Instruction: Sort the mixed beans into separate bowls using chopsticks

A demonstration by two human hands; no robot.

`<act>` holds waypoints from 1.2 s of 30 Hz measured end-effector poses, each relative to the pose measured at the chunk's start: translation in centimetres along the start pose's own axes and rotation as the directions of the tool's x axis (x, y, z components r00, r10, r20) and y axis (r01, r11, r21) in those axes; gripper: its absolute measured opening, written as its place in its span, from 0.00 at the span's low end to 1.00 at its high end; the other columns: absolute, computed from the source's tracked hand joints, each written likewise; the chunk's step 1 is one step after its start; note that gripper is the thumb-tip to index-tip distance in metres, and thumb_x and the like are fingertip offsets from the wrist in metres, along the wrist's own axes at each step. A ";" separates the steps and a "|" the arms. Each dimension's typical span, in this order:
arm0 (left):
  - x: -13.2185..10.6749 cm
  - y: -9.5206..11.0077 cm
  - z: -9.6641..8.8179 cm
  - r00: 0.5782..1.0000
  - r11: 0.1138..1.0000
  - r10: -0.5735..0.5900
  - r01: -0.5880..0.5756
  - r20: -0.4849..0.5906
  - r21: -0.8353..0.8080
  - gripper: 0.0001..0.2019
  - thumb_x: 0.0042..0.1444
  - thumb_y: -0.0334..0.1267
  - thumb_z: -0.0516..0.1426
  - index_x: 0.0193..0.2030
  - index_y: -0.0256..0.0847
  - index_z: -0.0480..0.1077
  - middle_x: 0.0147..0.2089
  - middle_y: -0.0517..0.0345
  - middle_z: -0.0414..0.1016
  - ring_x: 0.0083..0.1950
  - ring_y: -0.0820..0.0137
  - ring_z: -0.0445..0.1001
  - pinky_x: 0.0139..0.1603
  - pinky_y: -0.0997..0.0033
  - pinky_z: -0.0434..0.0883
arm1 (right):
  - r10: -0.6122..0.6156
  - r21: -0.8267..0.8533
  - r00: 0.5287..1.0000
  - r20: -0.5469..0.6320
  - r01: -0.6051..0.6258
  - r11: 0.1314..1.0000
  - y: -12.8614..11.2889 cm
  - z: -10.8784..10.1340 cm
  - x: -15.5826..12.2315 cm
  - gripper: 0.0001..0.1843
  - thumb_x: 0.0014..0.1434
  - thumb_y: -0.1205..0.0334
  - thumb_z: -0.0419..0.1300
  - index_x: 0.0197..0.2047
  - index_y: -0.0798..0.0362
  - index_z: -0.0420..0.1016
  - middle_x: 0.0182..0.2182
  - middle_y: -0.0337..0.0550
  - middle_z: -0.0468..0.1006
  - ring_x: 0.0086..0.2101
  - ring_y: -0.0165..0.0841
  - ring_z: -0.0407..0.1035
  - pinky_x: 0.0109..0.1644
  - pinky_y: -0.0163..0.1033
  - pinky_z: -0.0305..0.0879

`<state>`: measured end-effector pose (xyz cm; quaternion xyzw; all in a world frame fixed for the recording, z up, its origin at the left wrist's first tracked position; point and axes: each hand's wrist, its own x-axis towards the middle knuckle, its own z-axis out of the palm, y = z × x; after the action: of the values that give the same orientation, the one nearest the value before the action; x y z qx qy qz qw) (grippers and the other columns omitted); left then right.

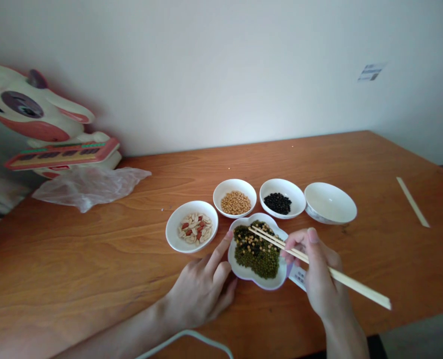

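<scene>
i have my right hand pinching chopsticks, tips at the beans in the flower-shaped bowl, just below the frame's middle; my left hand, loosely bent, touches its rim.

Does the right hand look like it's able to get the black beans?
Probably yes: the black beans lie in an uncovered white bowl just beyond the flower-shaped dish, near the tips of the chopsticks in the right hand. Only the low rims seem to be in the way.
</scene>
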<state>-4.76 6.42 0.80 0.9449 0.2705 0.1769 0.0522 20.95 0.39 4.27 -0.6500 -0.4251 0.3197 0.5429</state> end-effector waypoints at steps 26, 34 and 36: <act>0.1 -0.3 0.0 1.000 0.999 -0.030 0.030 -0.007 -0.018 0.10 0.64 0.35 0.59 0.50 0.41 0.65 0.75 0.28 0.64 0.55 0.50 0.85 0.44 0.52 0.87 | -0.043 0.052 0.994 0.100 0.038 0.998 2.0 -0.3 0.4 0.29 0.76 0.40 0.48 0.34 0.49 0.76 0.26 0.41 0.76 0.29 0.34 0.70 0.33 0.38 0.63; 0.3 -0.2 -0.1 1.000 1.000 -0.021 0.021 -0.015 0.010 0.08 0.63 0.35 0.59 0.47 0.41 0.65 0.73 0.27 0.67 0.54 0.49 0.85 0.43 0.51 0.87 | -0.023 0.038 0.996 0.091 0.020 0.999 1.9 -0.3 0.6 0.32 0.76 0.37 0.46 0.33 0.50 0.76 0.24 0.41 0.75 0.27 0.33 0.68 0.31 0.37 0.62; 0.3 -0.2 -0.1 1.000 1.000 -0.016 0.016 -0.020 0.011 0.08 0.63 0.35 0.60 0.47 0.40 0.65 0.73 0.28 0.67 0.54 0.49 0.85 0.43 0.51 0.87 | -0.028 0.032 0.995 0.094 0.025 0.999 2.0 -0.3 0.6 0.32 0.76 0.37 0.46 0.32 0.50 0.75 0.24 0.41 0.74 0.26 0.33 0.67 0.30 0.37 0.62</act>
<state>-4.67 6.79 0.94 0.9412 0.2795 0.1842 0.0458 21.90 0.74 2.36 -0.6200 -0.4537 0.3495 0.5364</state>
